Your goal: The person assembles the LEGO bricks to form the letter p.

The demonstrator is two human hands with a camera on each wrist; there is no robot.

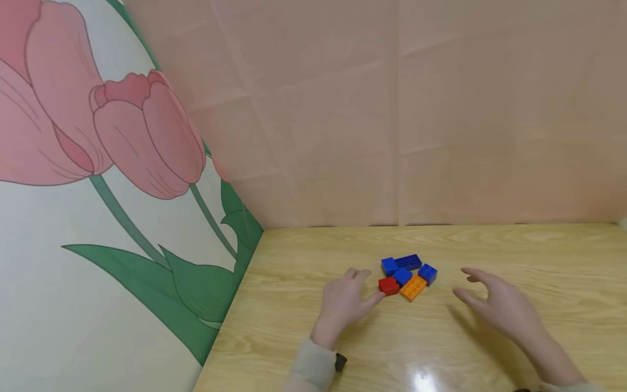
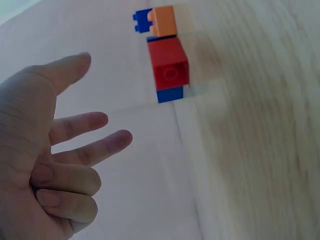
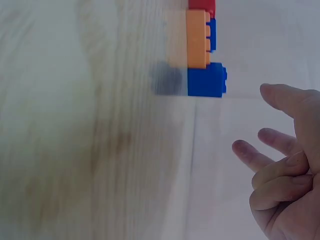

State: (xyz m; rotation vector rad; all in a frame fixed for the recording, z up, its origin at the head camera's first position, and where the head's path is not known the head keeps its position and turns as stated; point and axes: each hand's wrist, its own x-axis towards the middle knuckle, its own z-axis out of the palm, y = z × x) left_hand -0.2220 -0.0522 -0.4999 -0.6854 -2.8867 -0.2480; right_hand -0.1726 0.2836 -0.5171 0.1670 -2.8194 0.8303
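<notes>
A small cluster of toy building bricks lies on the table. Nearest my left hand (image 1: 345,302) is a red brick (image 1: 389,286), and the thumb tip comes close to it in the head view; the left wrist view shows a gap between them. An orange brick (image 1: 413,288) lies studs up beside several blue bricks (image 1: 403,276). At the cluster's right end is a blue brick with studs (image 1: 428,274). My right hand (image 1: 506,305) hovers to the right of it, thumb and fingers spread apart. Neither hand holds anything.
The wood-grain table (image 1: 553,261) meets a pinkish cloth backdrop (image 1: 441,136) at its far edge. On the left stands a panel with printed tulips (image 1: 147,136). A small black object (image 1: 340,362) shows by the left sleeve.
</notes>
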